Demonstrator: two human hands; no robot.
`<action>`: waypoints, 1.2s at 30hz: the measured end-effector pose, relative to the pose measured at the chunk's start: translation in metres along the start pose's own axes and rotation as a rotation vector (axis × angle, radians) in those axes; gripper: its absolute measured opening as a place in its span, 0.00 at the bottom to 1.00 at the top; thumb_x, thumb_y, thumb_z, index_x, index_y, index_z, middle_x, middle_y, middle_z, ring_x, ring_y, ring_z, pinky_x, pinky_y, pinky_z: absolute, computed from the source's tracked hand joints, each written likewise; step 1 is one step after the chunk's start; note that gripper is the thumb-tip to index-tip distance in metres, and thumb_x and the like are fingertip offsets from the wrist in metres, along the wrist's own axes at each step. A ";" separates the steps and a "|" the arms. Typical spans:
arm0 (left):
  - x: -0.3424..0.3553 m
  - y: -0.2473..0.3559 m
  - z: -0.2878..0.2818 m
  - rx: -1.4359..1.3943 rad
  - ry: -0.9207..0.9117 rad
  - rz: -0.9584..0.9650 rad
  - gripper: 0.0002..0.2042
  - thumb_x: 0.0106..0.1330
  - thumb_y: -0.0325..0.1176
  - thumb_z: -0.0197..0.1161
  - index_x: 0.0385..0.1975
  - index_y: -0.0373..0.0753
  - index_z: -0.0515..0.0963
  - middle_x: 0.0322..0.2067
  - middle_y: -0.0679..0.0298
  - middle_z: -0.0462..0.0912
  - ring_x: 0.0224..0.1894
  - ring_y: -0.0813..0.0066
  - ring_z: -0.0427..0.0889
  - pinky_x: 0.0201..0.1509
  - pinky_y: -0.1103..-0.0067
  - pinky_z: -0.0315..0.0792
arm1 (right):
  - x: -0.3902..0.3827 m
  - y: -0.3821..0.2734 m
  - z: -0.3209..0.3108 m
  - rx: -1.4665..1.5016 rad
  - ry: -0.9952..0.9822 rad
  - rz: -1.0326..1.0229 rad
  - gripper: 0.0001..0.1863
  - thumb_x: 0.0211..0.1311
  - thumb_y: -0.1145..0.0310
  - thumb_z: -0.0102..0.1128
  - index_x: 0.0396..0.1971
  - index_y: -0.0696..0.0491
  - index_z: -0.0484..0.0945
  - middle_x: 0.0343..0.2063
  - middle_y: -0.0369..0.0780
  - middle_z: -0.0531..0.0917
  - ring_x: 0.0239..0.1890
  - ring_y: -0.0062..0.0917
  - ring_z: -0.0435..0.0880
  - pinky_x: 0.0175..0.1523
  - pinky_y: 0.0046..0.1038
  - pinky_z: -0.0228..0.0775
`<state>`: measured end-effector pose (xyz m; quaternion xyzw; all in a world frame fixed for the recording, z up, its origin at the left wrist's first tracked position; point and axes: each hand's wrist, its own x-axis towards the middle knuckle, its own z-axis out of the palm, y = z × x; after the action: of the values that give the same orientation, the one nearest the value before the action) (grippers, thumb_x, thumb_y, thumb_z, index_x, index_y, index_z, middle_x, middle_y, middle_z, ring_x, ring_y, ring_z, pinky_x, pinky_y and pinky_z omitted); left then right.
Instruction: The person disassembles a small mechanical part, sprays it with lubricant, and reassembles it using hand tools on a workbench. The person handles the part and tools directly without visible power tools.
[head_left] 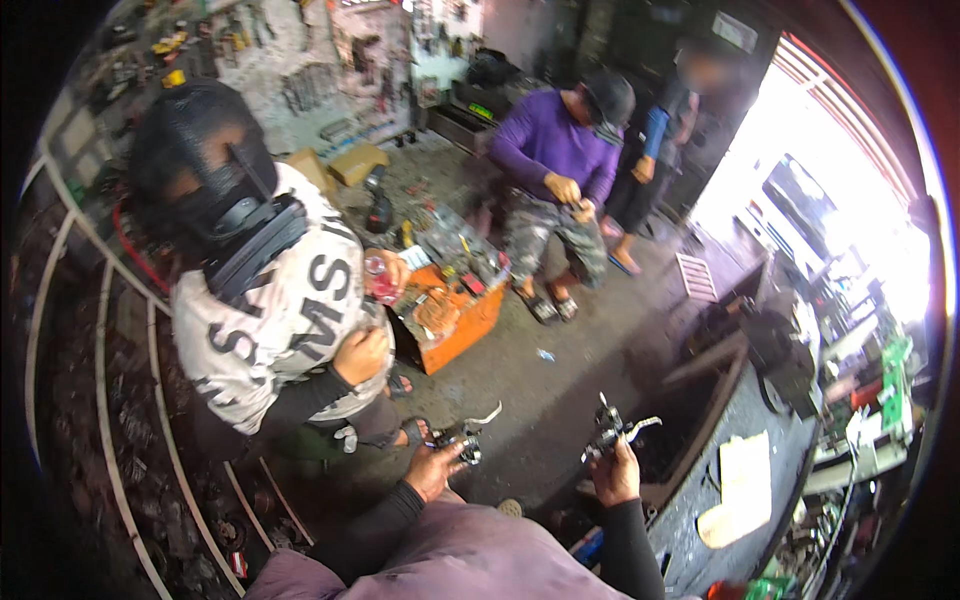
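Observation:
My left hand [430,472] is closed around a black and silver brake lever assembly [466,440], its pale curved lever pointing up and to the right. A similar brake lever assembly [606,432] is gripped in my right hand [616,476], the thumb on its near side. Its short silver lever juts out to the right. Both parts are held up in front of my body, well apart from each other above the floor. My fingers hide their lower portions.
A person in a printed white shirt [300,270] stands close at left, holding a red object. Beyond are an orange box [465,335] heaped with small parts and a seated person in purple [545,140]. A dark workbench [690,520] with a yellowish sheet [742,480] flanks my right side.

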<state>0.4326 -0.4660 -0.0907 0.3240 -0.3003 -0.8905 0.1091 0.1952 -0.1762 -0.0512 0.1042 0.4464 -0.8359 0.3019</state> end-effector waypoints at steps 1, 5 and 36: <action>0.009 0.006 0.000 0.036 0.042 0.019 0.25 0.76 0.28 0.70 0.68 0.57 0.71 0.59 0.66 0.86 0.60 0.67 0.87 0.58 0.61 0.84 | 0.001 0.001 0.013 0.005 0.037 -0.009 0.14 0.84 0.53 0.60 0.53 0.47 0.82 0.40 0.31 0.85 0.38 0.24 0.80 0.43 0.32 0.70; 0.047 0.040 0.011 0.141 -0.150 -0.012 0.18 0.80 0.33 0.69 0.65 0.46 0.76 0.56 0.66 0.87 0.58 0.70 0.87 0.58 0.63 0.84 | 0.015 0.006 0.038 0.120 -0.104 -0.098 0.15 0.85 0.51 0.59 0.53 0.48 0.81 0.42 0.32 0.85 0.39 0.25 0.78 0.43 0.32 0.69; 0.191 0.084 0.060 0.230 0.267 0.309 0.12 0.81 0.29 0.67 0.59 0.36 0.80 0.50 0.65 0.89 0.49 0.77 0.88 0.52 0.77 0.83 | 0.325 -0.034 0.208 -0.348 -0.516 0.317 0.09 0.81 0.67 0.66 0.52 0.54 0.82 0.39 0.34 0.88 0.35 0.20 0.84 0.38 0.25 0.76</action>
<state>0.2479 -0.5789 -0.1008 0.3995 -0.4285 -0.7725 0.2451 -0.0636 -0.4642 -0.0515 -0.0957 0.4696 -0.6888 0.5440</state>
